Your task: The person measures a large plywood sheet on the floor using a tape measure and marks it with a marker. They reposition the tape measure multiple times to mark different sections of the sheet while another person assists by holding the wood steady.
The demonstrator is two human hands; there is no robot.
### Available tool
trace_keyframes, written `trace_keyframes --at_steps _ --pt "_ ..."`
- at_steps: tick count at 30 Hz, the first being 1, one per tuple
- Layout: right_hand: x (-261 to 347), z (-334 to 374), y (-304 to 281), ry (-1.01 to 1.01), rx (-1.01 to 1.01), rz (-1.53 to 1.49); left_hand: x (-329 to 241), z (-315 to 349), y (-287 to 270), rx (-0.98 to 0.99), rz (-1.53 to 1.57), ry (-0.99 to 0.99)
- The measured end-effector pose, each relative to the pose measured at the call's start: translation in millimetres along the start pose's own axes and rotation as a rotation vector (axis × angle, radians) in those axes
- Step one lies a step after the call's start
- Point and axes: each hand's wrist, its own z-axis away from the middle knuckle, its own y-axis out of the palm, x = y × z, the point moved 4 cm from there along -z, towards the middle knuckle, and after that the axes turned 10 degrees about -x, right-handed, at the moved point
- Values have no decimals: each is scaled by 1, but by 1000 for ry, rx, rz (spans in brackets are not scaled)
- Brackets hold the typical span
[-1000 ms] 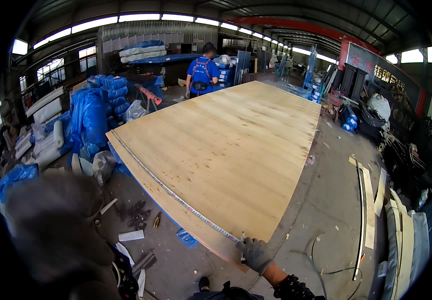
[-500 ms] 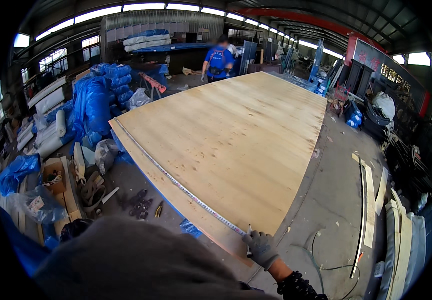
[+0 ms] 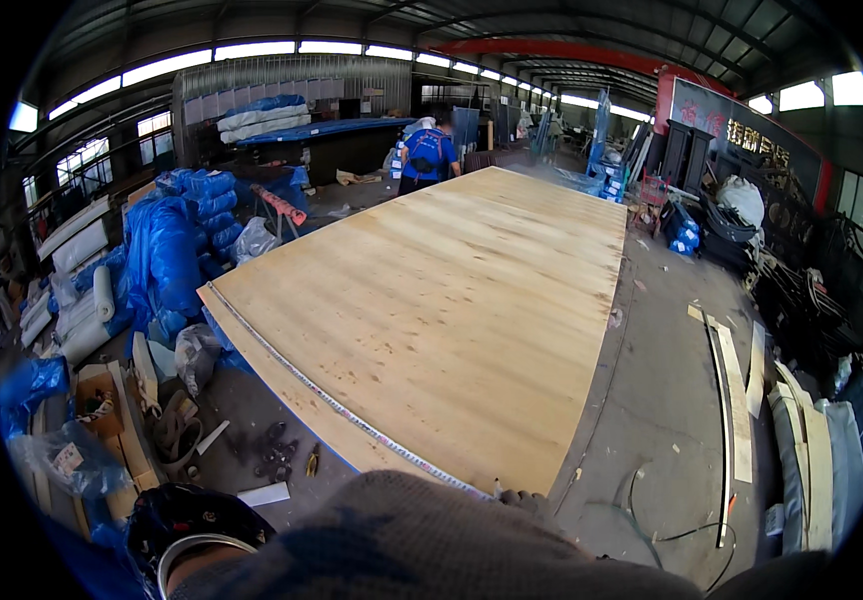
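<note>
Measuring tape: the long, narrow whitish tape with printed markings lay along the near edge of the plywood sheet, from its left corner toward its near right corner.
Plywood sheet: the broad, pale tan wooden panel with dark blotches stretched away from the person; the left hand hid its near right corner.
Right hand: the grey-gloved right hand showed only its fingers, beside the tape's near end; whether the grip was spread or pinching could not be told.
Pale upright tip: a small, slim piece stood just beside those fingers, too small to identify.
Left hand: the left hand in dark grey knitted fabric loomed close to the camera, well above the sheet; its grip could not be told.
Step in hand: apparently measuring along the near edge.
Next move: it seemed to call for a flat, straight tape and a steady near end.
Beyond the far edge: a co-worker in a blue top leaned forward.
</note>
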Motion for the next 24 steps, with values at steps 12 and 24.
trace_keyframes --at_steps 12,24 --pt "3 -2 -3 -28 60 -2 -22 9 -12 35 15 15" --pt "10 4 0 -93 -83 36 -56 22 -10 61 -3 -20"
